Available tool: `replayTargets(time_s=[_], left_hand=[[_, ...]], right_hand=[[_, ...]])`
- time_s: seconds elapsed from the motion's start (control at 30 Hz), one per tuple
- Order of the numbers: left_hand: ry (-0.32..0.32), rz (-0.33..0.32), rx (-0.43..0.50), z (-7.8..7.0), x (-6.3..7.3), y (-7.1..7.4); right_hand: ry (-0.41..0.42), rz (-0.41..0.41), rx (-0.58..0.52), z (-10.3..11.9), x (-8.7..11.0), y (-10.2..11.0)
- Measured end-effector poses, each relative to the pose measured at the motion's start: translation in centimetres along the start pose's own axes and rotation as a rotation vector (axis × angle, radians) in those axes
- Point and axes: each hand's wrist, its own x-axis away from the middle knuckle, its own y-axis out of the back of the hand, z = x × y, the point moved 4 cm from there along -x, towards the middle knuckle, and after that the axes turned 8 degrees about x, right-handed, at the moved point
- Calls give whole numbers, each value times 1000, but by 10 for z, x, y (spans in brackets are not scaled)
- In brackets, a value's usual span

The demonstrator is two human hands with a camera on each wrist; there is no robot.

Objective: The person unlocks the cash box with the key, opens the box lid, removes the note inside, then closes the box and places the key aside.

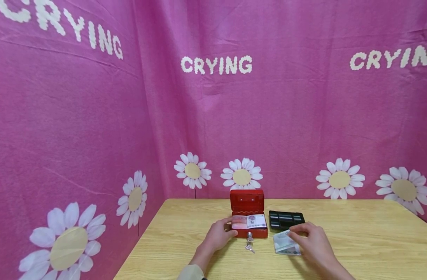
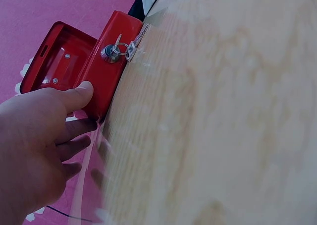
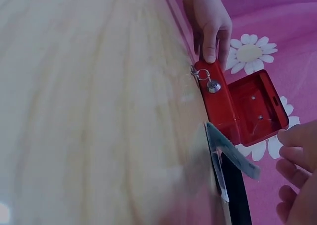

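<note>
A small red cash box [image 1: 259,233] stands with its lid [image 1: 247,201] raised, and banknotes [image 1: 248,221] lie inside it. From its front lock hangs a key ring [image 1: 249,247]. My left hand [image 1: 217,235] grips the box's left front corner, thumb on the front face and fingers at the side. To the right of the box, a greenish folded banknote [image 1: 283,243] has one leaf standing up from the table. Above it is my right hand [image 1: 313,241], its fingers loosely bent and, in the right wrist view, a small gap away from the banknote [image 3: 237,155].
A black coin tray [image 1: 287,219] sits just right of the box, behind the folded banknote. The wooden table [image 1: 374,233] reaches back to a pink curtain [image 1: 287,116] with white flowers and lettering.
</note>
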Motion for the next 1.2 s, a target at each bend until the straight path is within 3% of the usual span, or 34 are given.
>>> replayTargets(time_s=[0.2, 0.63, 0.9, 1.2], left_hand=[[9, 1, 9, 0, 0, 1], [-4, 1, 8, 1, 0, 1], [-7, 1, 5, 1, 0, 1], [-5, -2, 11, 2, 0, 1]], right_hand=[[81, -51, 23, 9, -6, -6], [160, -85, 74, 33, -22, -24], [134, -45, 100, 33, -31, -35], [256, 28, 203, 37, -33, -52]])
